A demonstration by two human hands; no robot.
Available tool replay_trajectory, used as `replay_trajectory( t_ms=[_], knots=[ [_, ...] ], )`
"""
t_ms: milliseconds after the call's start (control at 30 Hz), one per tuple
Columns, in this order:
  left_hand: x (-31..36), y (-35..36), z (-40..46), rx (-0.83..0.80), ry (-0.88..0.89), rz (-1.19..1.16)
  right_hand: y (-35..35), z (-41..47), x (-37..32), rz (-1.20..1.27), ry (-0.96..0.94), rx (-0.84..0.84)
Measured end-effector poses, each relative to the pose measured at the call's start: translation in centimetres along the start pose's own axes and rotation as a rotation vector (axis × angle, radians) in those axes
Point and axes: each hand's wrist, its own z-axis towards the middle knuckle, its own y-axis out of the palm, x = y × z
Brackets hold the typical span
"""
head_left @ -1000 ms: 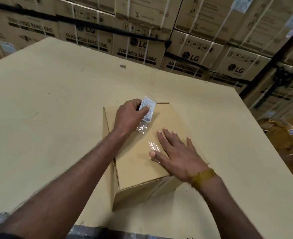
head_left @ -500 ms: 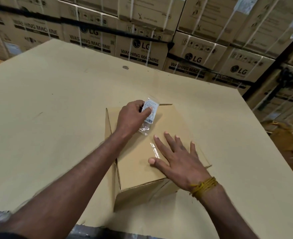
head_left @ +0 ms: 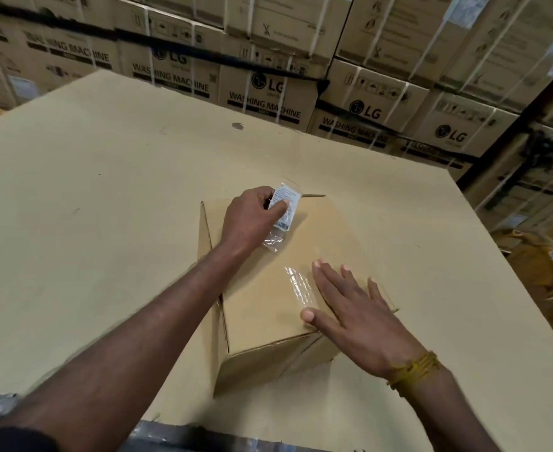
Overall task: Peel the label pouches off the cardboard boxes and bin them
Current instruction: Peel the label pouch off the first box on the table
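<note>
Left arm extended forward across the small cardboard box [head_left: 268,288]; left hand [head_left: 249,220] over its far left part, fingers curled, thumb and fingers pinching a clear label pouch [head_left: 283,212] with a printed slip inside. Pouch lifted at its upper end; lower clear end lies at the box top.

Right hand [head_left: 353,311] flat on the near right part of the box top, fingers straight and spread, beside a strip of clear tape [head_left: 299,283]. Yellow thread band [head_left: 413,370] on right wrist.

Box sits on a large cardboard sheet [head_left: 105,190]; stacked LG washing machine cartons [head_left: 268,93] behind.
</note>
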Motion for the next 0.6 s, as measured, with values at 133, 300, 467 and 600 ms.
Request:
replay_trajectory(
  t_ms=[133, 300, 467, 600],
  knots=[
    [-0.1, 0.1, 0.1, -0.015, -0.001, 0.005, -1.2, 5.1, 0.9, 0.050, 0.016, 0.058],
    [-0.1, -0.1, 0.0, 0.003, -0.015, -0.040, -1.3, 4.5, 1.5, 0.024, 0.033, 0.060],
    [-0.3, -0.1, -0.1, 0.004, 0.002, -0.048, 0.3, -1.4, 1.5, -0.032, 0.066, 0.023],
    [0.0, 0.2, 0.0, -0.016, 0.013, 0.009, -1.1, 2.8, 2.1, -0.008, 0.098, 0.019]
  ],
)
